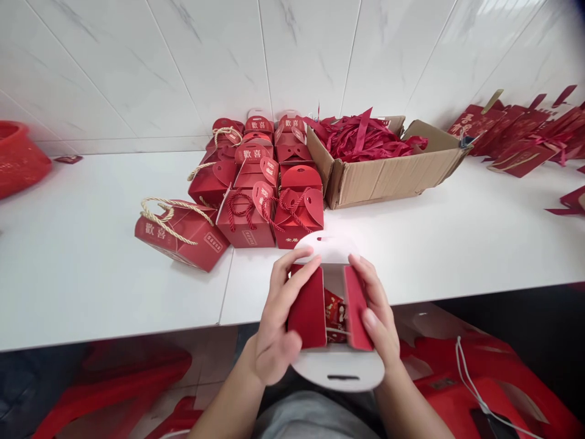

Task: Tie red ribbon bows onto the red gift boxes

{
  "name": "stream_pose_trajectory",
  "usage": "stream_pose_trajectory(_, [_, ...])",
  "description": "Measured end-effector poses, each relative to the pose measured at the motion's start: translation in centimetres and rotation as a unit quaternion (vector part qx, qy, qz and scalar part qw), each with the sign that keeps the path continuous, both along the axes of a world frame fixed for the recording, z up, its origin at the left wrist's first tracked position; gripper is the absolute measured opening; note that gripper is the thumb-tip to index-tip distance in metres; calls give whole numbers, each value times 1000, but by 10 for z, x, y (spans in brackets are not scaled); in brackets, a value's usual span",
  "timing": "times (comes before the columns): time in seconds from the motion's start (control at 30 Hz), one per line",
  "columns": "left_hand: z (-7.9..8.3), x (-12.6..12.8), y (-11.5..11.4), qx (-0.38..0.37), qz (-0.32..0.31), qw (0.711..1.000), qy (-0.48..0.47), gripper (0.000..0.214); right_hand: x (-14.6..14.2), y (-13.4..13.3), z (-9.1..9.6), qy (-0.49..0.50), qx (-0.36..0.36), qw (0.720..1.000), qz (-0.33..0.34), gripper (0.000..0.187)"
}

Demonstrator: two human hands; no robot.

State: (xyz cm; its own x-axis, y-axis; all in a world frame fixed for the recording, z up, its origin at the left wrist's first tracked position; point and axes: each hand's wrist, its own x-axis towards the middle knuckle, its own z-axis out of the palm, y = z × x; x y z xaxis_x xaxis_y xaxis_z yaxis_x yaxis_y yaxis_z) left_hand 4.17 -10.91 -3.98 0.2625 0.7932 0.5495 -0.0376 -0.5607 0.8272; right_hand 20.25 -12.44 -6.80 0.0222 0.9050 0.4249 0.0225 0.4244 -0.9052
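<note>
Between my two hands is a red gift box [307,308], its top partly unclosed, held at the table's front edge. My left hand [278,317] lies along its left side, fingers on the left red flap and thumb blurred. On the other side my right hand [378,311] grips the right red flap [356,308]. Two rounded white flaps with slots stand out, one at the far side and one toward me. Through the gap show red printed wrapped packets [335,311] and a pale cord across them.
Several closed red boxes [247,213] with cord handles stand in rows on the white table [114,299]. One box [183,235] lies tilted at left. A cardboard carton [388,180] holds red ribbons. Red bags [516,128] stand far right; red stools [123,378] are below.
</note>
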Motion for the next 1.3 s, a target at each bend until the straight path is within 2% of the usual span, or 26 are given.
stream_pose_trajectory(0.1, [0, -6, 6, -34, 8, 998, 45, 46, -3, 5, 3, 76, -48, 995, 36, 49])
stream_pose_trajectory(0.23, [-1, -1, 11, -66, 51, 996, -42, 54, -10, 16, 4, 184, -63, 980, 35, 56])
stream_pose_trajectory(0.37, [-1, 5, 19, -112, 57, 985, -116, 65, -14, 26, 5, 209, -55, 975, 53, 56])
stream_pose_trajectory(0.47, [0, 5, 23, -138, 57, 982, -112, 58, -15, 29, 5, 209, -52, 975, 57, 42])
stream_pose_trajectory(0.5, [0, 4, 24, -137, 64, 982, -112, 51, -15, 29, 5, 202, -43, 977, 58, 44])
stream_pose_trajectory(0.57, [-2, 3, 24, -121, 70, 984, -112, 41, -15, 30, 3, 172, -14, 983, 65, 55])
stream_pose_trajectory(0.6, [-3, 2, 24, -110, 65, 986, -106, 43, -14, 31, 3, 151, -1, 986, 69, 58])
stream_pose_trajectory(0.67, [-5, -1, 23, -78, 40, 993, -72, 60, -14, 32, 4, 111, 17, 992, 57, 55])
stream_pose_trajectory(0.73, [-6, -5, 23, -29, 29, 999, -11, 73, -13, 33, 7, 79, 31, 996, 23, 44])
stream_pose_trajectory(0.83, [-5, -11, 25, 38, 53, 996, 65, 56, -13, 35, 12, 51, 47, 998, -14, 26])
stream_pose_trajectory(0.93, [-7, -16, 26, 60, 71, 992, 87, 42, -11, 36, 17, 40, 35, 999, -13, 18])
stream_pose_trajectory(1.13, [-20, -22, 27, 63, 91, 990, 92, 39, -8, 37, 20, 30, 9, 999, 20, 18])
stream_pose_trajectory(1.3, [-22, -23, 27, 99, 89, 986, 100, 44, -8, 38, 20, 25, 2, 999, 19, 18])
